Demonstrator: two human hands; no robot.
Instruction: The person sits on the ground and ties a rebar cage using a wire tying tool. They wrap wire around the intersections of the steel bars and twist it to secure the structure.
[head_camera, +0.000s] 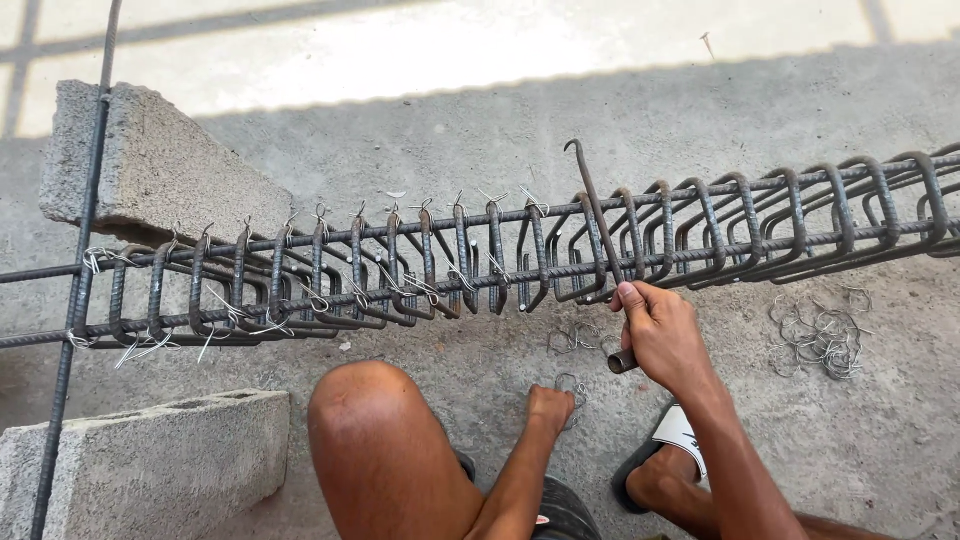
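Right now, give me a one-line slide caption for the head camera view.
Right hand holds a hooked tying tool against a rebar cage; left hand reaches wire ties on concrete.

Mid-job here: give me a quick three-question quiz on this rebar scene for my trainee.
1. True or false: the right hand holds the hooked tying tool.
2. What is the left hand reaching for on the ground? A) a concrete block B) a wire loop C) a sandal
3. Fill in: wire ties show on the stirrups toward the ____ end of the rebar cage.

Key: 1 true; 2 B; 3 left.
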